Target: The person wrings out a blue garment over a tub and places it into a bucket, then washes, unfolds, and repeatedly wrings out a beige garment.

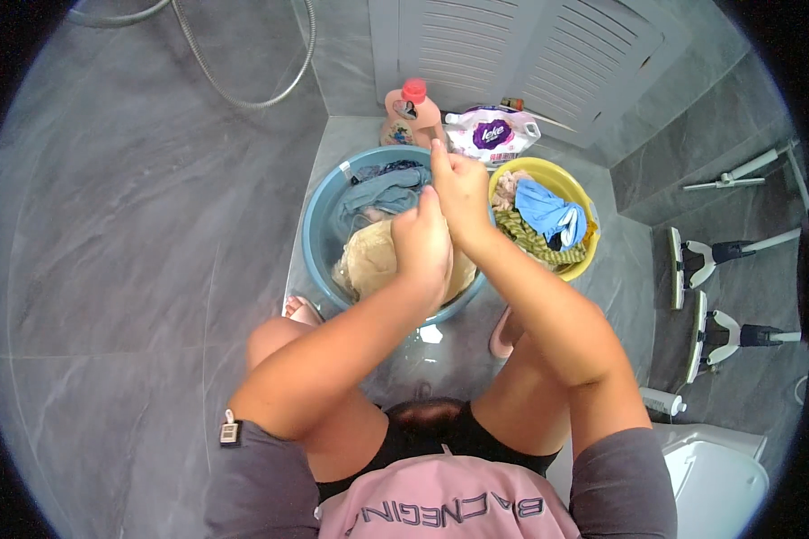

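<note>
Over a round blue basin [310,235] I hold both hands close together with the thumbs raised. My left hand [422,241] is closed, lower and nearer to me, in front of a beige cloth [368,259] that bulges up in the basin. My right hand [463,193] is closed too, just beyond the left, over the basin's right side. Their palms face away from view, so whatever lies between the fingers is hidden. Wet blue-grey clothing [386,190] lies in the far part of the basin, with water around it.
A yellow basin [591,199] with blue, green striped and pink clothes stands right of the blue one. Behind are a pink bottle with a red cap [412,117] and a white-purple refill pouch [494,133]. Mops [728,256] lean at the right wall, near a toilet [715,476].
</note>
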`<state>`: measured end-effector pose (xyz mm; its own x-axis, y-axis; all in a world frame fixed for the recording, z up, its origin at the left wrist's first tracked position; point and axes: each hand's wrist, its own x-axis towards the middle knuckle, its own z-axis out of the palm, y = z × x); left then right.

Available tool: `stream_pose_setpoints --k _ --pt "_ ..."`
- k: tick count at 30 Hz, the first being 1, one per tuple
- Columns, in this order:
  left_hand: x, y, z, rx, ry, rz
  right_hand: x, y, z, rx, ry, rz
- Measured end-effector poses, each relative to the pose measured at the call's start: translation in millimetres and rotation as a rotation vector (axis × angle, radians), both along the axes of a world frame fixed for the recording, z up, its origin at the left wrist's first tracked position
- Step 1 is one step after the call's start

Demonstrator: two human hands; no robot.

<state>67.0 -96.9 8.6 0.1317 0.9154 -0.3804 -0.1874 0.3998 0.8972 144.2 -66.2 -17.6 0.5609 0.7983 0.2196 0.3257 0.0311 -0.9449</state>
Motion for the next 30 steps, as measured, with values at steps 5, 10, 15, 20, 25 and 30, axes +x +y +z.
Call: stream_pose_setpoints --k 5,10,15,20,25,30 --pt "-35 71 -24 -0.060 -0.239 -0.004 -67 -41 17 0.247 -0.226 0.208" --pt "-9 23 -11 -0.093 -0.144 -0.021 -19 -8 27 0.017 0.040 0.082" --pt "-27 44 -24 0.038 -0.168 -0.067 -49 -13 14 0.101 0.024 0.053" --pt "-10 34 -18 -0.151 -0.275 0.115 -29 -9 4 0.053 -0.154 0.043" --pt "-23 38 -15 -0.173 -0.207 -0.093 -42 -20 9 0.131 -0.089 0.058" --pt "-30 41 1 -0.199 -0.365 -0.091 -43 -24 10 0.267 -0.343 0.050"
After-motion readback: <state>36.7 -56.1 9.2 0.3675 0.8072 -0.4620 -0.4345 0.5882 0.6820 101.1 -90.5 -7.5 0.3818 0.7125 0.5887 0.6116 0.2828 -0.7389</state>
